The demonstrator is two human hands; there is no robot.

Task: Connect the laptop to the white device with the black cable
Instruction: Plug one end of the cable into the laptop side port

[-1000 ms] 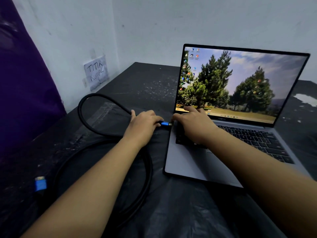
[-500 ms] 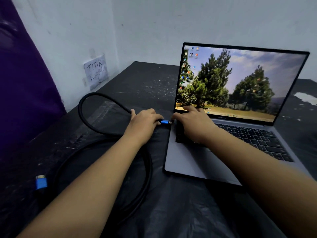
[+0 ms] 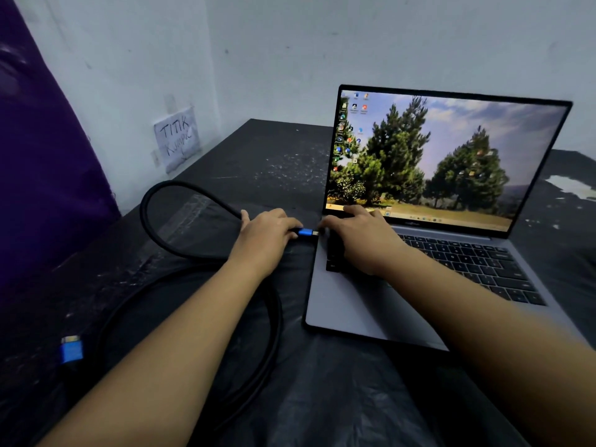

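A dark table [image 3: 264, 156], covered near the front with black plastic sheeting [image 3: 322, 398], fills most of the view, set against a pale wall [image 3: 290, 43] with a purple cloth [image 3: 38, 156] hanging at the left. An open grey laptop [image 3: 354, 304] sits on the right half of the table, its screen lit with a picture of pine trees. A black cable [image 3: 180, 188] lies in loose loops on the left half, beside the laptop. The person's left hand [image 3: 264, 233] is closed around the cable's near end, pinching a blue plug [image 3: 304, 233] whose metal tip touches the laptop's left edge; whether it is fully seated cannot be told. The right hand [image 3: 361, 237] rests flat and unclenched on the laptop's back left corner, grasping nothing. The cable's other blue plug [image 3: 71, 350] lies free at the table's front left. A small handwritten paper note [image 3: 176, 137] is taped to the wall.
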